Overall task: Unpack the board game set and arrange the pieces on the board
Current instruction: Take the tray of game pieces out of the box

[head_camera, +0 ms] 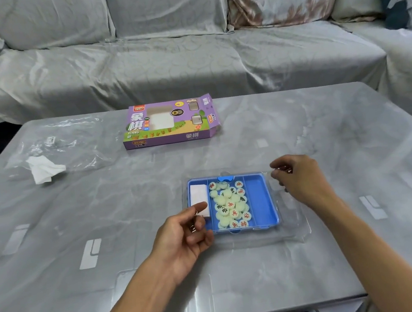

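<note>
A blue tray point(260, 198) sits on the grey table in front of me. Its middle compartment holds several pale round game pieces point(230, 204) with red or black characters. A white folded sheet point(199, 195) lies in the left compartment, and the right compartment has nothing in it. A clear plastic lid point(295, 230) lies loosely over and around the tray, spreading to the right. My right hand point(298, 180) pinches the lid's far right corner. My left hand point(183, 233) hovers at the tray's near left corner with its fingers loosely curled and holding nothing.
The purple game box point(170, 124) lies with its flap open at the table's far middle. A clear plastic bag point(69, 146) and a crumpled white tissue point(41, 169) lie at the far left. A covered sofa point(186, 49) stands beyond the table.
</note>
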A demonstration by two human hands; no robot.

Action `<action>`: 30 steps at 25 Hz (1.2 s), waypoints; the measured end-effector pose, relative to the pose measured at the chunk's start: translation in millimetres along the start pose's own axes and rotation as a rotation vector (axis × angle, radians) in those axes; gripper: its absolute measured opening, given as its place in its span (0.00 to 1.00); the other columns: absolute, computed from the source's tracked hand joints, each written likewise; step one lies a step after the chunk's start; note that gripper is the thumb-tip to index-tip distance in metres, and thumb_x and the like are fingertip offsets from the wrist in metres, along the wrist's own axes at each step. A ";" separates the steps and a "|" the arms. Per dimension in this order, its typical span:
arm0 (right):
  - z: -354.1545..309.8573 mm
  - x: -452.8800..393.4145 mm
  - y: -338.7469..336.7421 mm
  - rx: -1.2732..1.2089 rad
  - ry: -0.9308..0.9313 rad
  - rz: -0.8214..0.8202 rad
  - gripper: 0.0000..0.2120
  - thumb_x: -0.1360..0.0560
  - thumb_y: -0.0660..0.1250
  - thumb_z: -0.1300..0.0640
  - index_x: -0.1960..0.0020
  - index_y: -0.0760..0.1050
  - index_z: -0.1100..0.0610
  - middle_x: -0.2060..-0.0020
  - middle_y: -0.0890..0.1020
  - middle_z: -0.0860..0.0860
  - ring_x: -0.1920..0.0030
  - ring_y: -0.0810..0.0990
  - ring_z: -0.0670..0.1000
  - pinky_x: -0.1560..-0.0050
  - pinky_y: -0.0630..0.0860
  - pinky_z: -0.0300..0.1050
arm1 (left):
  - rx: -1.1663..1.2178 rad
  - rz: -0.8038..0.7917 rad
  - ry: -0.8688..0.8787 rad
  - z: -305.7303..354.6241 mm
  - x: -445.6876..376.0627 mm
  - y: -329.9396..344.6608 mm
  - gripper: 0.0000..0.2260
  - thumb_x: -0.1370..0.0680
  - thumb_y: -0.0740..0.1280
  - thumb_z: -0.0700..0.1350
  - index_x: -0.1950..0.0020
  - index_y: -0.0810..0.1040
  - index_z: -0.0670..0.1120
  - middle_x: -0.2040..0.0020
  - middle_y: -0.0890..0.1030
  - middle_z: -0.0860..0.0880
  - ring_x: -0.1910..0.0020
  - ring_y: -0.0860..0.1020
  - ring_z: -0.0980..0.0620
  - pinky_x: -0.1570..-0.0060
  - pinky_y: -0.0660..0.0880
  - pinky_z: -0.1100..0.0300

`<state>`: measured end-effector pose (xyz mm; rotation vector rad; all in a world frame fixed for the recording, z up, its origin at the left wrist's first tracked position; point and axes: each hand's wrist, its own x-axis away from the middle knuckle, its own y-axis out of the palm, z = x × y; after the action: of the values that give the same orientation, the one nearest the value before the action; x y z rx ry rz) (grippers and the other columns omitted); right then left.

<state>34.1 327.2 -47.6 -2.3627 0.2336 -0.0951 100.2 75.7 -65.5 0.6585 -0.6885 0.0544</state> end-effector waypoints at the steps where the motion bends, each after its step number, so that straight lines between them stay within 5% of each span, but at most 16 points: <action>1: -11.1 7.1 1.9 -0.206 0.047 -0.015 0.06 0.24 0.68 0.62 0.49 0.82 0.58 0.60 0.85 0.52 0.65 0.81 0.48 0.61 0.81 0.45 | 0.017 -0.016 0.000 0.8 1.1 1.0 0.10 0.20 0.59 0.41 0.43 0.77 0.39 0.71 0.69 0.48 0.81 0.59 0.56 0.68 0.74 0.58; 4: -51.5 41.0 20.7 -0.722 0.181 -0.272 0.05 0.25 0.69 0.65 0.50 0.81 0.62 0.61 0.85 0.56 0.68 0.79 0.49 0.66 0.80 0.41 | 0.065 -0.020 0.034 3.2 2.4 3.9 0.09 0.22 0.61 0.39 0.46 0.77 0.38 0.71 0.68 0.48 0.81 0.58 0.56 0.71 0.70 0.60; 8: -82.7 71.5 50.9 -0.978 0.246 -0.514 0.07 0.23 0.65 0.68 0.47 0.80 0.65 0.59 0.84 0.59 0.66 0.80 0.50 0.63 0.81 0.42 | 0.133 0.009 0.067 3.4 0.4 4.2 0.08 0.24 0.60 0.36 0.56 0.79 0.38 0.70 0.73 0.45 0.78 0.67 0.54 0.80 0.64 0.64; 12: -100.6 86.5 70.0 -0.944 0.259 -0.608 0.11 0.22 0.62 0.69 0.44 0.79 0.63 0.61 0.83 0.60 0.63 0.82 0.51 0.58 0.82 0.43 | 0.236 -0.006 0.104 3.3 -1.6 3.9 0.12 0.26 0.58 0.36 0.67 0.76 0.41 0.75 0.68 0.49 0.78 0.66 0.56 0.78 0.66 0.67; 17: -106.1 87.8 62.4 -0.822 0.161 -0.569 0.16 0.21 0.57 0.70 0.42 0.79 0.61 0.51 0.84 0.57 0.56 0.85 0.53 0.55 0.83 0.44 | 0.314 -0.016 0.099 2.6 -4.6 1.4 0.17 0.21 0.58 0.45 0.66 0.78 0.42 0.70 0.69 0.49 0.73 0.67 0.56 0.75 0.68 0.65; 21: -96.5 84.8 56.2 -0.782 0.162 -0.479 0.15 0.22 0.56 0.70 0.47 0.80 0.60 0.54 0.85 0.54 0.61 0.85 0.53 0.59 0.82 0.44 | 0.193 0.050 0.088 14.6 -3.4 -3.2 0.12 0.21 0.61 0.45 0.62 0.74 0.42 0.72 0.68 0.49 0.79 0.64 0.56 0.84 0.59 0.66; 30: -81.9 78.0 79.6 -0.632 0.260 -0.509 0.13 0.22 0.59 0.70 0.54 0.81 0.60 0.61 0.86 0.54 0.67 0.81 0.50 0.67 0.78 0.42 | 0.107 0.316 0.369 164.3 -44.9 -97.8 0.14 0.17 0.55 0.45 0.62 0.70 0.45 0.75 0.69 0.51 0.83 0.63 0.59 0.86 0.54 0.68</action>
<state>88.2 199.9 -44.1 -2.9849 -0.2648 -0.6576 -3.7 -90.3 -50.9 0.6160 -0.4286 0.4965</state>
